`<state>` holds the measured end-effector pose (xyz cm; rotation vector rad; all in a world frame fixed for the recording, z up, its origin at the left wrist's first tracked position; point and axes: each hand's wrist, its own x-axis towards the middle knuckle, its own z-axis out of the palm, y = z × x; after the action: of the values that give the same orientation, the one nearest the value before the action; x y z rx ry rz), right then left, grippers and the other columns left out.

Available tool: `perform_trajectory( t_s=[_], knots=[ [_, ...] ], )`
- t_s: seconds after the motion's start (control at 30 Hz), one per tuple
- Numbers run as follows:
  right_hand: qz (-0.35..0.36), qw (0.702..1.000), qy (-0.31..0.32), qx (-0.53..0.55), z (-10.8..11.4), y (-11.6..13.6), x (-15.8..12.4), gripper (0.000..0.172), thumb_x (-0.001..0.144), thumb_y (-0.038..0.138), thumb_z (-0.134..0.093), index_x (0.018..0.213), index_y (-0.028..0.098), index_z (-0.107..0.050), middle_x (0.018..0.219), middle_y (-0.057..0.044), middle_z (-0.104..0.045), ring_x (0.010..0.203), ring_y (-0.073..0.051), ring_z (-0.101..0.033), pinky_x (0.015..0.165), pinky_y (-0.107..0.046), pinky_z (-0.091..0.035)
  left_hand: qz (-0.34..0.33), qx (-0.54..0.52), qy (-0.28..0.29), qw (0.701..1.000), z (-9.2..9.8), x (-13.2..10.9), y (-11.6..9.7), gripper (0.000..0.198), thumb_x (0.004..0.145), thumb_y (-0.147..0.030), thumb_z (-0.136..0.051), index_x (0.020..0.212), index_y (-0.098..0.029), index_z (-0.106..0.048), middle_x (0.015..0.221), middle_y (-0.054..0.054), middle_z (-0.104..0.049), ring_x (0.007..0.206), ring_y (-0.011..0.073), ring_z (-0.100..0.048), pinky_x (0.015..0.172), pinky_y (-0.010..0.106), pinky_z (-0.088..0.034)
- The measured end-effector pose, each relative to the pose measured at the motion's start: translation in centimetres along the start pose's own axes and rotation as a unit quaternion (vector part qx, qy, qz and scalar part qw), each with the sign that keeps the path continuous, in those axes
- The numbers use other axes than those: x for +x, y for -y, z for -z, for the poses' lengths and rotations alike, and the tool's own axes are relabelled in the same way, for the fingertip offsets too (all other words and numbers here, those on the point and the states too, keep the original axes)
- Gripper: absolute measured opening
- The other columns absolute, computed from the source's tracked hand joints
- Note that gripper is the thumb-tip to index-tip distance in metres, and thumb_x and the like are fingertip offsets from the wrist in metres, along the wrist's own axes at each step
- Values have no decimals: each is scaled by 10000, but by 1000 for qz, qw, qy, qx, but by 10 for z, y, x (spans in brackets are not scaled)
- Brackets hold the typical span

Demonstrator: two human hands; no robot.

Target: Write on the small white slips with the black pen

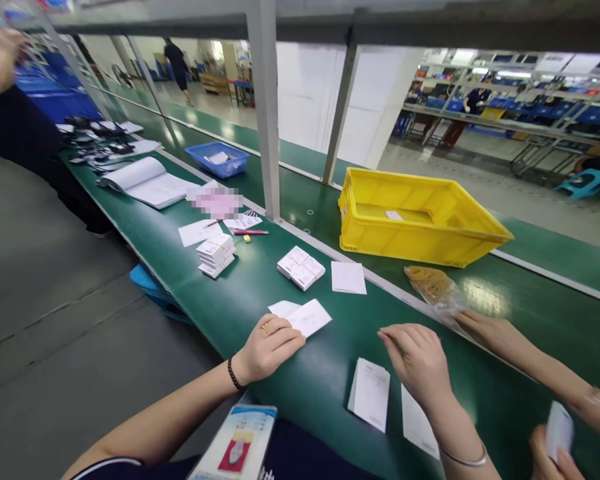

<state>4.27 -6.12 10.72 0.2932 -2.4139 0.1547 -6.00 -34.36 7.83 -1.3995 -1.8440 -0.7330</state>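
Note:
My left hand (270, 348), closed, has several white paper slips (311, 317) in its fingers, fanned slightly apart just above the green bench. My right hand (420, 360) hovers to the right with thumb and fingertips drawn together; whether something small is between them I cannot make out. Below and between the hands lies a stack of white printed slips (370, 395). Another white sheet (419, 420) is partly covered by my right forearm. Ahead of my hands sit a banded bundle of slips (301, 267) and a single white sheet (349, 277).
A co-worker's hand (473, 321) touches a clear bag of rubber bands (433, 283); their other hand holds a white stack (560, 430). Beyond stand a yellow bin (405, 243) and blue basket (217, 160). Banded bundles (216, 253), a red pen (251, 232) and an open binder (150, 183) lie left.

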Motion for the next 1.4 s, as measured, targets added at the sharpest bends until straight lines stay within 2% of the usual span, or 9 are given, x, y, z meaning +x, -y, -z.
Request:
perform_trajectory(
  t_s=[0.17, 0.43, 0.57, 0.83, 0.93, 1.0, 1.13, 1.27, 1.4],
  knots=[
    [-32, 994, 70, 80, -2, 25, -19, 141, 963, 285, -539, 905, 197, -633, 907, -61, -732, 848, -194, -646, 786, -333, -446, 28, -45, 132, 990, -1, -31, 23, 217, 958, -380, -558, 1003, -179, -627, 994, 81, -697, 903, 191, -636, 792, 339, -495],
    [-77, 991, 33, 103, 12, 21, -37, 104, 948, 285, -561, 926, 217, -636, 912, -53, -730, 842, -194, -667, 766, -330, -497, 286, 151, 192, 927, 0, 57, 243, 174, 956, -218, -524, 983, -96, -645, 981, 118, -671, 965, 218, -623, 925, 415, -494],
    [-92, 990, 15, 101, 24, 26, -44, 116, 941, 293, -561, 911, 220, -647, 886, -50, -735, 803, -194, -681, 740, -327, -525, 303, 133, 221, 918, -27, 75, 277, 293, 947, -408, -585, 1042, -133, -615, 987, 47, -646, 853, 157, -636, 793, 356, -548],
    [-172, 977, -11, 125, 48, 34, -55, 69, 900, 194, -606, 872, 222, -662, 818, -42, -731, 750, -196, -685, 704, -336, -551, 328, 50, 164, 929, -11, 107, 250, 289, 964, -404, -488, 871, -166, -623, 927, 85, -615, 1010, 320, -628, 864, 500, -492],
    [-190, 962, -9, 198, 43, 51, -43, 85, 896, 155, -603, 907, 224, -652, 828, -40, -732, 785, -185, -696, 712, -311, -567, 319, -31, 141, 937, 11, 106, 173, 278, 918, -446, -570, 962, -173, -594, 899, 47, -618, 902, 261, -652, 789, 439, -539],
    [-210, 937, 27, 278, 33, 69, -30, 143, 911, 202, -597, 1049, 222, -628, 951, -70, -735, 870, -192, -705, 746, -312, -585, 303, -276, 152, 899, 22, 93, 100, 262, 860, -406, -683, 945, -177, -590, 889, 29, -649, 820, 198, -648, 748, 374, -559],
    [-286, 805, 163, 493, 6, 109, -13, 449, 952, 361, -527, 1357, 208, -411, 1038, -106, -690, 836, -181, -695, 715, -332, -606, 291, -449, 199, 821, 21, 60, -3, 190, 900, -351, -647, 876, -165, -618, 814, 28, -668, 719, 134, -640, 677, 263, -551],
    [-421, 631, 129, 639, -10, 126, -25, 368, 980, 467, -418, 1276, 248, -405, 853, -11, -611, 511, -93, -553, 420, -227, -477, 173, -386, 245, 872, -4, 44, 16, 257, 979, -310, -488, 1159, -170, -608, 1063, 94, -693, 967, 182, -653, 850, 323, -551],
    [-481, 567, 67, 665, -7, 130, -46, 420, 926, 514, -510, 1252, 266, -417, 943, -40, -626, 515, -90, -534, 421, -238, -452, -55, -253, 372, 891, -38, 38, 71, 277, 967, -172, -441, 1135, -225, -656, 1298, 83, -626, 1353, 243, -456, 1167, 499, -307]
  ],
)
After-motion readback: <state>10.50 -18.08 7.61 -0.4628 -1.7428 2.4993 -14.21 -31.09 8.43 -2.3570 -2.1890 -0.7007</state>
